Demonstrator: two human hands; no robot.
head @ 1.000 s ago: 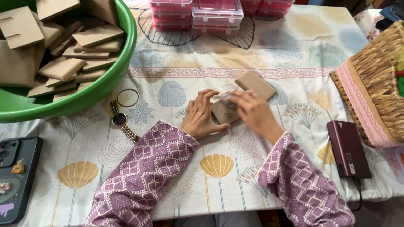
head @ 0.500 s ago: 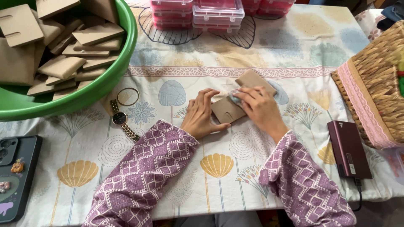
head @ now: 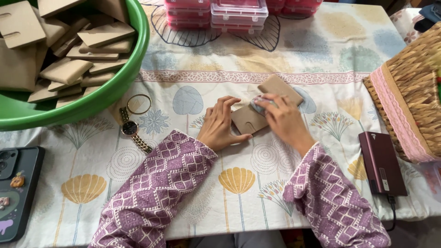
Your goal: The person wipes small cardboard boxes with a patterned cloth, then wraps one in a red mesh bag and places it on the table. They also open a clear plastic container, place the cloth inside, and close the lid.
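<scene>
Lying flat on the patterned tablecloth [head: 193,69], the brown cardboard card [head: 264,108] sits at table centre, between both hands. Its long axis runs diagonally: near end toward the person's left, far end up and to the right.

Left hand [head: 220,125]: palm down, fingers spread and arched, fingertips pressing the card's near-left edge, thumb along its lower edge. Pinning, not gripping; nothing enclosed.

Right hand [head: 285,121]: lies over the card's middle, fingers curled around a small pale object [head: 258,104] held against the card face. What that object is cannot be told; it is mostly hidden under the fingers.

Both hands touch the card. The right is the nearer to its far end, which sticks out beyond the knuckles; the left owns the near corner.

Surroundings: green tub [head: 115,87] of similar cards well to the left; wristwatch [head: 133,131] and ring [head: 138,104] just beside the tub; dark phone [head: 18,193] at the left edge; maroon power bank [head: 381,163] and wicker basket [head: 409,96] to the right; clear lidded boxes [head: 239,14] at the far side.
</scene>
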